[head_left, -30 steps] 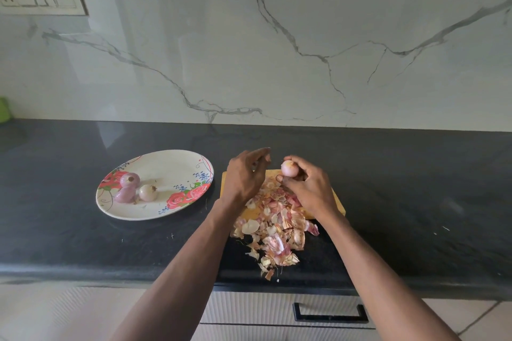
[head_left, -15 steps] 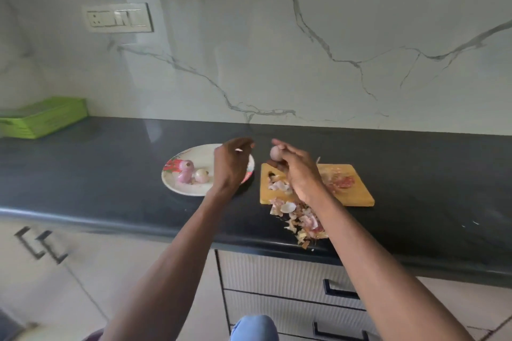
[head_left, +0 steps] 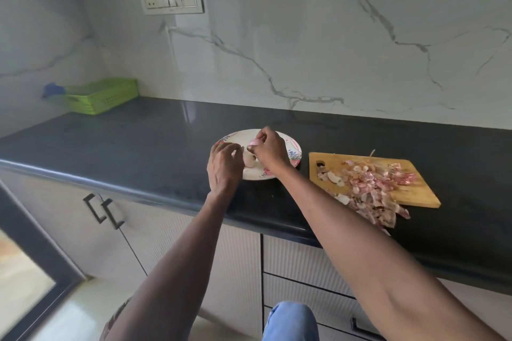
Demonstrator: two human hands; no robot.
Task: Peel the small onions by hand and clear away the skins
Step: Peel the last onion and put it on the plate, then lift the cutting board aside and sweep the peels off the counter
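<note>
Pinching a peeled onion (head_left: 253, 142) above the floral plate (head_left: 294, 147), the right hand (head_left: 270, 151) risks dropping it onto the bench (head_left: 138, 147); left hand (head_left: 223, 165) fingers hover loosely curled.

Glossy dark stone counter (head_left: 155, 147), wooden board (head_left: 415, 194), papery onion skins (head_left: 371, 188), glazed plate (head_left: 295, 148), marble-look wall (head_left: 304, 50).

No text can be read anywhere (the plate (head_left: 294, 150) bears only flowers)

Bare counter (head_left: 138, 147) left of plate (head_left: 295, 147); skins (head_left: 371, 188) crowd right.
</note>
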